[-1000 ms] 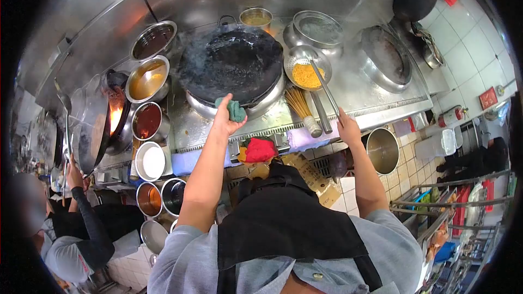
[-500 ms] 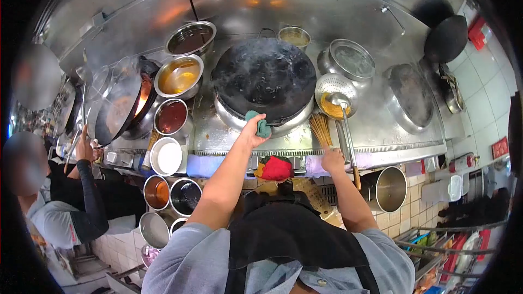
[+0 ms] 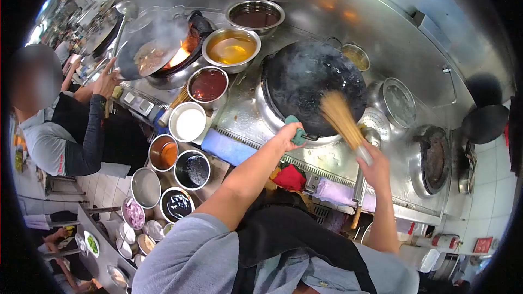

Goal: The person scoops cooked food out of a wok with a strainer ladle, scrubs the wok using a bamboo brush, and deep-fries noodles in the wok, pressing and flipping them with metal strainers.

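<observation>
A large black wok sits tilted in its steel burner ring, steam rising and wet patches inside. My left hand is closed around the wok's near handle through a folded green cloth. In my right hand is a bamboo wok brush, gripped by its pale lower end. Its blurred bristles are over the wok's right rim; whether they touch it I cannot tell. Behind the right hand, a ladle lies over a perforated strainer, its wooden-tipped handle reaching past the counter edge.
Left of the wok stand bowls of amber liquid, red sauce and white contents. A co-worker works at a flaming wok. A steel pot and another burner are to the right.
My right hand has lifted the brush from the counter to the wok's right rim. My left hand keeps its hold on the handle. The camera view has turned left.
</observation>
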The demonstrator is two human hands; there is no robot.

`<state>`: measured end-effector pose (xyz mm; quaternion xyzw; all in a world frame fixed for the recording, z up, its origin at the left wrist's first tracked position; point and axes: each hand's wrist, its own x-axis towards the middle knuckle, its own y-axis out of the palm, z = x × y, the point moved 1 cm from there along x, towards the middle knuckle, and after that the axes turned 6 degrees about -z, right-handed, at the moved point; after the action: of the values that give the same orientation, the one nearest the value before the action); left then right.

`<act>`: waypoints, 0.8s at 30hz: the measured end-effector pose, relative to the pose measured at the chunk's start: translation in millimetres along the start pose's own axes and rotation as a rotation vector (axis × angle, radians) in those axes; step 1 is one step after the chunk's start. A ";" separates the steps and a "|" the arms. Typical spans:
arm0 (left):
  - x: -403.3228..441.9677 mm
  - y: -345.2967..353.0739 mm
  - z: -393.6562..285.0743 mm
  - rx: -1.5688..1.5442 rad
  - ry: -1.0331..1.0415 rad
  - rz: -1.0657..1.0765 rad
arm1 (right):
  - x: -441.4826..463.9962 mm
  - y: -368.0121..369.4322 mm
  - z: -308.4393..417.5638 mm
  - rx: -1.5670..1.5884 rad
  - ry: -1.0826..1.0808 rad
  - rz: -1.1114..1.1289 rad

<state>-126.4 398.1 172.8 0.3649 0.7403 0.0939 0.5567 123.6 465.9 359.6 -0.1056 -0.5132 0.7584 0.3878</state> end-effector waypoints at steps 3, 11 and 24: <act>-15.5 7.9 -0.6 0.013 0.073 -0.069 | 91.8 58.2 -18.9 -0.002 -0.150 0.455; -24.6 4.2 1.2 0.114 0.128 -0.240 | 201.4 223.0 15.6 0.288 0.257 -0.067; -26.6 10.9 -4.6 0.069 0.124 -0.203 | 233.9 160.9 -7.1 -0.190 0.077 0.043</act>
<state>-122.7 390.0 200.5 0.3006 0.8093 0.0338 0.5036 -108.0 606.0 273.6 -0.1820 -0.5651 0.7097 0.3792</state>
